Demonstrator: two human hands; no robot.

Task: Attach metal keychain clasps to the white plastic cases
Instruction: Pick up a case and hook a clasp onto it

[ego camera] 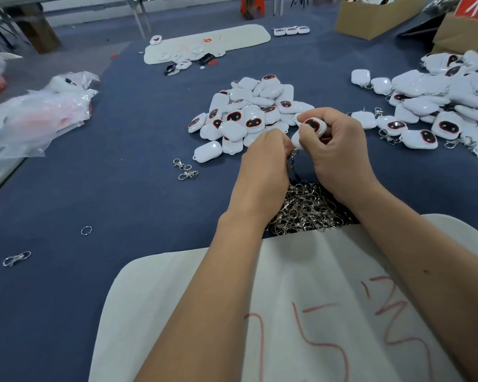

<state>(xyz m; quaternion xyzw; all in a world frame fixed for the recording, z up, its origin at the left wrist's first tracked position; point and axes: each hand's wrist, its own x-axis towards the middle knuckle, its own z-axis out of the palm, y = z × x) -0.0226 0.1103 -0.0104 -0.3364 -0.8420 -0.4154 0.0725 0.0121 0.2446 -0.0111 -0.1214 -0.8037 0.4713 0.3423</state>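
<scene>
My right hand (337, 150) grips a white plastic case (313, 125) with a dark, red-rimmed face, held above the blue table. My left hand (265, 161) pinches a metal keychain clasp (292, 158) right at the lower left edge of that case; most of the clasp is hidden by my fingers. Under my wrists lies a heap of loose metal clasps (307, 208). Behind my hands sits a pile of white cases (246, 114) without clasps. To the right is a second pile of cases (436, 106), several of which show clasps.
A white board with red writing (301, 312) lies under my forearms. Two loose clasps (184, 169) lie left of my hands, another clasp (16, 258) and a ring (86, 230) further left. Clear plastic bags (39, 114) are at the left, another white board (207, 42) at the back, cardboard boxes (375, 15) at the back right.
</scene>
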